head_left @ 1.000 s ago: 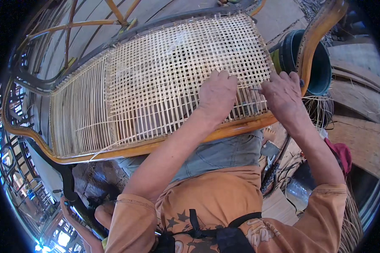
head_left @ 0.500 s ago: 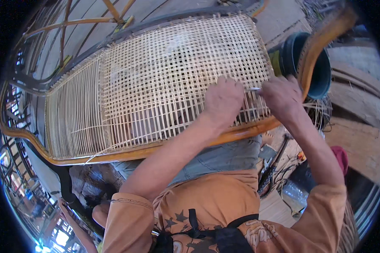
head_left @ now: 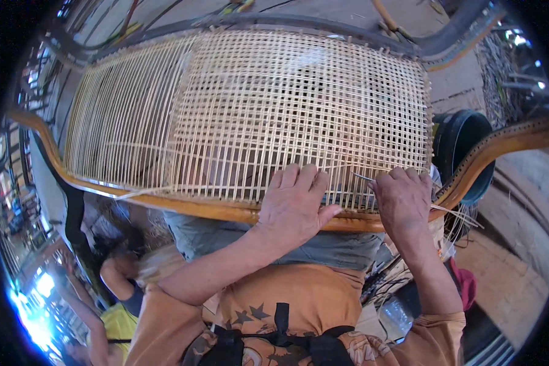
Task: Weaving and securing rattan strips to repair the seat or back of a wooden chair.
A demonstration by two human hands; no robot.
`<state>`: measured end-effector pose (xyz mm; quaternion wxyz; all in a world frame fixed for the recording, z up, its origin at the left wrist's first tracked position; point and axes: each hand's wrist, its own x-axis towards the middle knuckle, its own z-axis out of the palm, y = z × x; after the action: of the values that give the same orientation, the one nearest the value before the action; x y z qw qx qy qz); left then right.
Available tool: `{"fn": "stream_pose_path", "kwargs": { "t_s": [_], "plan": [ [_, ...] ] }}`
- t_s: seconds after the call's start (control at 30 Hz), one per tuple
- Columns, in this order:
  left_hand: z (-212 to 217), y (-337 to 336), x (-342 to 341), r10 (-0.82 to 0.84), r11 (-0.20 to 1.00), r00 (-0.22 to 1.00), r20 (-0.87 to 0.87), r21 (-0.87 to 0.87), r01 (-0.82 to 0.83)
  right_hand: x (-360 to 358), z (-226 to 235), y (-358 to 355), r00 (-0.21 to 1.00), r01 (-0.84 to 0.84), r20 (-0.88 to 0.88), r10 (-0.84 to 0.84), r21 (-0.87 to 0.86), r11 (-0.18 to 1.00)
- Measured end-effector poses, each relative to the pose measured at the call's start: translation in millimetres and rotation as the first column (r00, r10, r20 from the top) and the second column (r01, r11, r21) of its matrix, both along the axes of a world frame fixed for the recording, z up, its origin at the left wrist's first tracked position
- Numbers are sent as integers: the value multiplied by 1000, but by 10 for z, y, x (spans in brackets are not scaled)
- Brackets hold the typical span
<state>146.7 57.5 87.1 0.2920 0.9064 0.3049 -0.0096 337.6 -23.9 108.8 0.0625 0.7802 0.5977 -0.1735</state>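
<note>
A pale cane panel (head_left: pixel 299 85) stretches across a curved wooden furniture frame (head_left: pixel 219 209) in front of me. Its right part is a crisscross weave, while the left part has strands running one way only. My left hand (head_left: pixel 294 204) is open on the near edge of the weave, fingers extended and thumb out towards the wooden rail. To its right, my right hand (head_left: pixel 402 204) is closed round a thin, pointed metal tool (head_left: pixel 364 177); the handle is hidden in the palm. The tool's tip points left over the strands near the rail.
Loose cane strands (head_left: pixel 460 215) stick out past the right front corner. Beyond them stands a dark green bucket (head_left: pixel 483 155) beside the frame's curved right arm (head_left: pixel 512 139). A red cloth (head_left: pixel 465 285) lies lower right. Another person in a yellow top (head_left: pixel 117 323) is at lower left.
My left hand, earlier curled close to the right one, has spread out flat and moved away from it. My right hand still holds the metal tool. The whole view has shifted and turned.
</note>
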Motion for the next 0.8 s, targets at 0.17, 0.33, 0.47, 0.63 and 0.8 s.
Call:
{"fn": "stream_pose_path", "kwargs": {
  "t_s": [0.17,0.33,0.47,0.63,0.8],
  "plan": [
    [-5,-84,22,41,999,995,-97,0,-41,-64,-14,162,989,-100,99,110,-96,990],
    [-21,-148,34,107,993,989,-102,65,-101,29,-72,271,977,-189,89,195,-69,980],
    [-139,-205,35,166,980,986,-35,120,-161,-74,25,222,975,-127,184,126,-10,992],
    [-145,-223,49,169,980,985,-30,112,-164,-202,83,304,967,-212,110,228,-140,967],
    [-90,-157,87,185,983,982,-49,12,-184,-174,2,351,950,-240,166,264,-155,958]
  ]
}}
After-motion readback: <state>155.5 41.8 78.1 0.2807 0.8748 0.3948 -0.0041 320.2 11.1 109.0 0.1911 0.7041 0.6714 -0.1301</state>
